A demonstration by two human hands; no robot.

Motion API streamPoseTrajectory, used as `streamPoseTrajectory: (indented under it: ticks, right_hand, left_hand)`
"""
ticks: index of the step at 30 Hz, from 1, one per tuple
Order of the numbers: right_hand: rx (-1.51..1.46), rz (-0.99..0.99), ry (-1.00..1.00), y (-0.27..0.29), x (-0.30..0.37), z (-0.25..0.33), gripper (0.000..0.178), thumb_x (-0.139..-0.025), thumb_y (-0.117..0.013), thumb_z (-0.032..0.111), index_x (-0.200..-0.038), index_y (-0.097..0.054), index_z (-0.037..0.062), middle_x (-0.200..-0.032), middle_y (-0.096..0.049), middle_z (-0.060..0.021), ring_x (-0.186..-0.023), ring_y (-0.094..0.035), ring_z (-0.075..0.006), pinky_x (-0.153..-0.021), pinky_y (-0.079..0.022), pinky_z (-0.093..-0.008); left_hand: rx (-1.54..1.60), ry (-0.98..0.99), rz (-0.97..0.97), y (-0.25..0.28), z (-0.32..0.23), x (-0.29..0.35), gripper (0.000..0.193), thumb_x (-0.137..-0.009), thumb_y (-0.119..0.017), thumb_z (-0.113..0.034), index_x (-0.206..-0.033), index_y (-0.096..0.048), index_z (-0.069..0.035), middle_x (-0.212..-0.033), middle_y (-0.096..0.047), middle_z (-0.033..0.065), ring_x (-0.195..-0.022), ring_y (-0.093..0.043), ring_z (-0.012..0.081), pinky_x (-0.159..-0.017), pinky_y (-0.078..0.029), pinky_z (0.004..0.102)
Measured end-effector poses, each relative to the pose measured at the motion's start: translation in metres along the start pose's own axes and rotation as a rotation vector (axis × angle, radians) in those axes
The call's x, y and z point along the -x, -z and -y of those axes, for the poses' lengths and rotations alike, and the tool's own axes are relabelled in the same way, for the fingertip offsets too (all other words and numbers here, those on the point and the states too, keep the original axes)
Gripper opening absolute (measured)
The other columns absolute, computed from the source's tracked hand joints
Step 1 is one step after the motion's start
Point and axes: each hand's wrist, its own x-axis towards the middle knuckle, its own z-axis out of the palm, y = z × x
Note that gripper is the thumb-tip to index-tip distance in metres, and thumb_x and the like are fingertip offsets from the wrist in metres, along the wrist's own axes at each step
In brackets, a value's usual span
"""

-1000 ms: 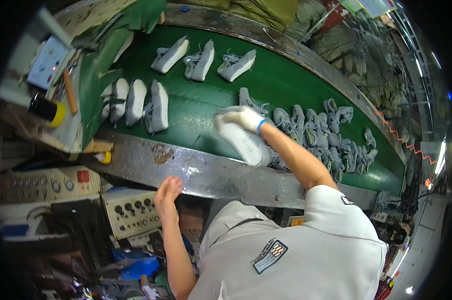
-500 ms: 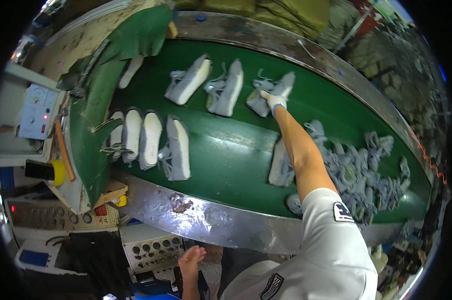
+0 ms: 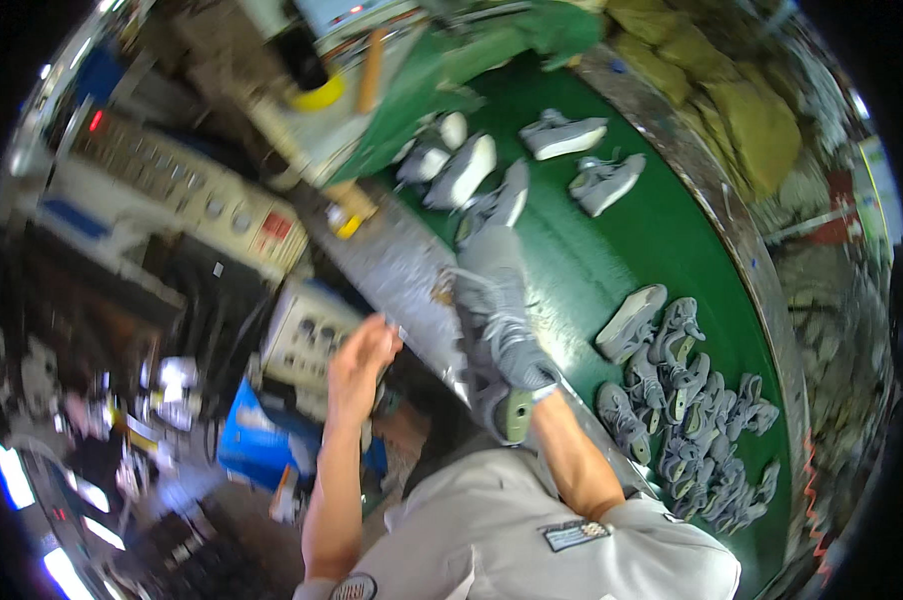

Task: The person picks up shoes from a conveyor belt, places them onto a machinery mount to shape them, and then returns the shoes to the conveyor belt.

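A grey knit lace-up shoe is held up in front of my chest, toe pointing away from me, with a pale green patch near its heel. My right hand, mostly hidden behind the shoe, grips it near the ankle opening; a bit of blue band shows at the wrist. My left hand is raised to the left of the shoe, apart from it. Its fingers are curled together, and anything between them is too small to make out. Just beyond the held shoe, another grey shoe with a pale sole lies on the green belt.
Two grey shoes lie along the belt's far side; others sit by the green flap. Several grey shoes are heaped at right. A metal edge borders the belt. Control panels, a hammer and yellow tape are at left.
My right hand has lifted a shoe off the belt's far row and brought it back toward my chest. My left hand has risen. The view has turned to the left.
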Motion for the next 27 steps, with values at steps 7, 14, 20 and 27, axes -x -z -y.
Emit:
streamPoseTrajectory:
  ticks: [7, 14, 20, 27]
  right_hand:
    - [0.333, -0.061, -0.541, -0.089, -0.095, -0.227, 0.039, -0.101, -0.060, 0.023, -0.131, -0.060, -0.0016, -0.113, -0.070, -0.0110, -0.094, -0.069, -0.0185, -0.088, -0.058, -0.0330]
    - [1.002, -0.087, -0.599, -0.101, -0.126, -0.374, 0.047, -0.100, -0.063, 0.024, -0.139, -0.055, -0.0015, -0.116, -0.067, -0.0064, -0.101, -0.064, -0.0116, -0.089, -0.053, -0.0282]
    - [1.405, 0.274, -0.296, -0.076, -0.157, -0.456, 0.049, -0.102, -0.061, 0.026, -0.139, -0.054, -0.0058, -0.128, -0.064, -0.0143, -0.109, -0.062, -0.0164, -0.094, -0.050, -0.0284]
    - [0.857, 0.000, -0.450, -0.086, -0.187, -0.504, 0.031, -0.096, -0.071, 0.022, -0.114, -0.070, -0.0026, -0.108, -0.070, -0.0060, -0.092, -0.064, -0.0122, -0.086, -0.051, -0.0278]
  left_hand:
    - [0.272, 0.032, -0.396, 0.186, -0.002, 0.110, 0.020, -0.094, -0.071, -0.015, -0.100, -0.071, 0.003, -0.092, -0.072, 0.0059, -0.081, -0.067, 0.0140, -0.075, -0.056, 0.0289]
    - [0.540, -0.057, -0.846, 0.306, 0.066, 0.185, 0.020, -0.087, -0.075, -0.001, -0.106, -0.071, 0.005, -0.096, -0.073, 0.0113, -0.079, -0.071, 0.0166, -0.071, -0.061, 0.0288]
    - [0.670, -0.291, -1.041, 0.354, 0.082, 0.202, 0.056, -0.079, -0.070, 0.013, -0.133, -0.054, 0.012, -0.112, -0.071, 0.0203, -0.095, -0.072, 0.0215, -0.083, -0.061, 0.0296]
    - [0.702, -0.420, -1.066, 0.373, 0.085, 0.182, 0.056, -0.085, -0.076, -0.005, -0.135, -0.055, 0.010, -0.119, -0.069, 0.0174, -0.098, -0.066, 0.0151, -0.081, -0.052, 0.0223]
